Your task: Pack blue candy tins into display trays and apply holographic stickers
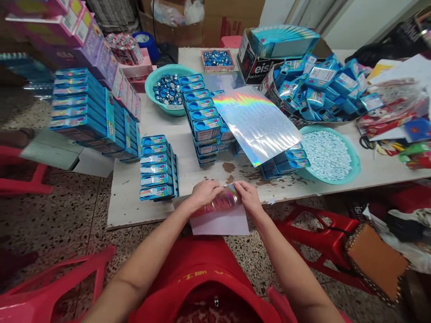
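Observation:
At the table's front edge, a shiny holographic sheet [222, 202] with a white backing [220, 223] curls between my two hands. My left hand [205, 192] pinches its upper left side, fingers closed. The upper right corner is gripped by my right hand [247, 195], thumb and fingers together. Just beyond, a larger silvery holographic sheet [259, 123] lies tilted over stacked blue boxes [289, 161]. To the left of my hands stands a row of blue boxes [156, 168] with round recesses in their tops.
A turquoise bowl [198, 72] holds blue and silver caps; another turquoise bowl [356, 168] holds pale pellets. Blue boxes [205, 119] stand mid-table. A carton [251, 56] and a heap of blue boxes [319, 87] are at back right. Red stools [323, 224] flank me.

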Tool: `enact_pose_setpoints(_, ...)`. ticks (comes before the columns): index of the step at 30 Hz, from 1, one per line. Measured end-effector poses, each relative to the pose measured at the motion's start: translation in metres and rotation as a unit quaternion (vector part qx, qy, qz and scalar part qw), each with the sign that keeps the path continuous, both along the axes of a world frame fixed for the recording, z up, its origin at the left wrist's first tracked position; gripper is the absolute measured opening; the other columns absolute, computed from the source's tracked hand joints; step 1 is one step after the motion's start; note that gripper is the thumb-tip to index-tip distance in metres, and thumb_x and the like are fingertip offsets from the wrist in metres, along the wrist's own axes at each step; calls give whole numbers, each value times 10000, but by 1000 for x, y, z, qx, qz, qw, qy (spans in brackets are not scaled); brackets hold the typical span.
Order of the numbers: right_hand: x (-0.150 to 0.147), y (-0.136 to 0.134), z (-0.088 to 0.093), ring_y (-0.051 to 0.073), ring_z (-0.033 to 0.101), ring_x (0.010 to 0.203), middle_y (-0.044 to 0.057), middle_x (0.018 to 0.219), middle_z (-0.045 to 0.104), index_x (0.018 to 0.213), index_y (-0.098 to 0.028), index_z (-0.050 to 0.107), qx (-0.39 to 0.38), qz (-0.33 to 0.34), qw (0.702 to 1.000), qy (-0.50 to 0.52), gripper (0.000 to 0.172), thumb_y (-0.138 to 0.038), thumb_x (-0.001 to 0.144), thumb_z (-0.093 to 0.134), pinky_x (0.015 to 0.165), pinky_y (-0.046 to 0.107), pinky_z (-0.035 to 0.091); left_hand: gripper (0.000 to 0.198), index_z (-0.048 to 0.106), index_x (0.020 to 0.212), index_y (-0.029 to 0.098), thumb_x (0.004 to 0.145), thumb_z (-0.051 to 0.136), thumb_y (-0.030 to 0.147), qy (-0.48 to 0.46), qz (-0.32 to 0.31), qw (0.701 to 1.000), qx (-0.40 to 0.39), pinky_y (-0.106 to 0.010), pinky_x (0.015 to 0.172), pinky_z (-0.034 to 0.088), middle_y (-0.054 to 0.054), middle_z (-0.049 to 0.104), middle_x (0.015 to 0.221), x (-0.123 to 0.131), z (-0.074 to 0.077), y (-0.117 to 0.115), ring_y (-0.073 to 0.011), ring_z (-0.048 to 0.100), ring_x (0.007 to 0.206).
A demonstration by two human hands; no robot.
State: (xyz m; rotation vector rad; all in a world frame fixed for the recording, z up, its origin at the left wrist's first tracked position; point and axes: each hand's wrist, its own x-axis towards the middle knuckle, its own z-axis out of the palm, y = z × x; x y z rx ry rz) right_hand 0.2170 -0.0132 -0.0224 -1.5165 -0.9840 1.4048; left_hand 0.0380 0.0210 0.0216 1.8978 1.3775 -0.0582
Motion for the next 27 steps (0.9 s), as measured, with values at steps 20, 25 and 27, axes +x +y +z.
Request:
enact_pose_setpoints(20,-41,-22,-6,181,602,731,44,750,681,759,-180,648,73,12,992,-103,244,-416,756,586,733,320,481,290,622,995,250,922,399,420,55,87,995,19,-257,635,344,-40,692,881,-36,-7,-47,-211,626,832)
enact_pose_setpoints(25,-33,-15,-18,177,586,697,43,740,671,767,-175,650,65,-8,991,-115,290,-459,725,612,694,317,477,305,654,871,227,926,404,392,113,122,986,-1,-258,660,355,-53,697,862,-105,-17,-88,-216,631,838)
enact_pose_setpoints(27,-43,-12,-24,178,581,686,43,736,665,752,-177,648,58,34,994,-87,324,-497,710,618,675,319,477,307,657,894,230,936,385,367,111,146,983,9,-251,681,366,-47,700,884,-124,-23,-102,-205,635,852)
